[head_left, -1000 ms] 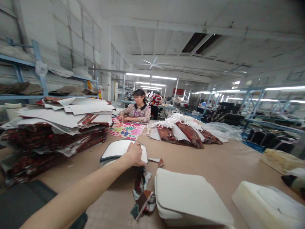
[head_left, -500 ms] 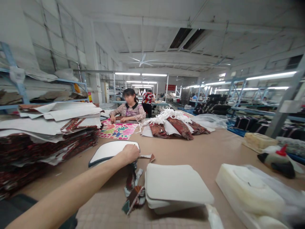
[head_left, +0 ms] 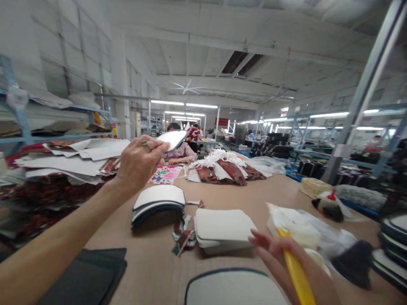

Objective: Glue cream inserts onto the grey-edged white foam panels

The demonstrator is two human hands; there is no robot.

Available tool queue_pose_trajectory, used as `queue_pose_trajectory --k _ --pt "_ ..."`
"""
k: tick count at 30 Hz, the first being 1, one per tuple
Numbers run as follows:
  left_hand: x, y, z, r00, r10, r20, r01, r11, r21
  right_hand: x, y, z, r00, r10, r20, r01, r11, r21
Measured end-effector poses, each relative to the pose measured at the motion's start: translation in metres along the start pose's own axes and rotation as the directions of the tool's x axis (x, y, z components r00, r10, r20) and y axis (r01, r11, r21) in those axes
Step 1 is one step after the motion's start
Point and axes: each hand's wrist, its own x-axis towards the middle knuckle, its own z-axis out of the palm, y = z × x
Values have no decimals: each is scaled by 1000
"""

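- The left hand [head_left: 138, 163], left of the frame's centre, has thumb and fingers clamped on a thin white panel with a dark edge [head_left: 172, 139], raised above the brown tabletop [head_left: 149, 262].
- The right hand [head_left: 294, 262], lower right, grips a long yellow handle [head_left: 299, 277], its fingertips reaching out loosely; the tool's working end cannot be made out.
- At bottom centre lies a single pale, dark-rimmed panel [head_left: 233, 292], cut off by the frame.
- Progress, as a judgement: one panel is lifted, while a curved stack of white, dark-edged panels [head_left: 159, 195] sits at centre, seemingly left to handle.
- More pale-and-dark pieces [head_left: 392, 243] are piled at the right edge, perhaps done; I cannot tell.
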Motion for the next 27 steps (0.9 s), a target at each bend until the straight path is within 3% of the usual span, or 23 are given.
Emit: queue_pose_trajectory --k 2,5,7,10,14,19,23,27 --pt "-3 36 -26 963 192 -189 -202 979 -37 17 -25 4 980 33 196 -80 967 242" --pt "-13 88 -54 872 350 -343 -407 907 -108 41 -53 17 974 48 220 -158 842 515" --pt "-21 117 -66 838 411 -359 -491 855 -167 48 -62 26 978 63 200 -175 770 613" --pt "-31 146 -77 810 473 -346 -564 791 -238 47 -67 31 996 59 73 -92 767 635" --pt "-42 158 -80 830 450 -329 -548 768 -332 39 -62 14 994 85 63 -106 790 604" --pt "-87 152 -65 928 319 -192 -373 783 -498 24 -23 -36 970 206 132 -242 883 403" --pt "-145 173 -50 935 337 -110 -330 714 -617 1 35 -64 953 277 121 -298 929 217" --pt "-185 206 -32 935 349 -64 -292 654 -698 -15 86 -69 953 298 58 -295 954 -52"
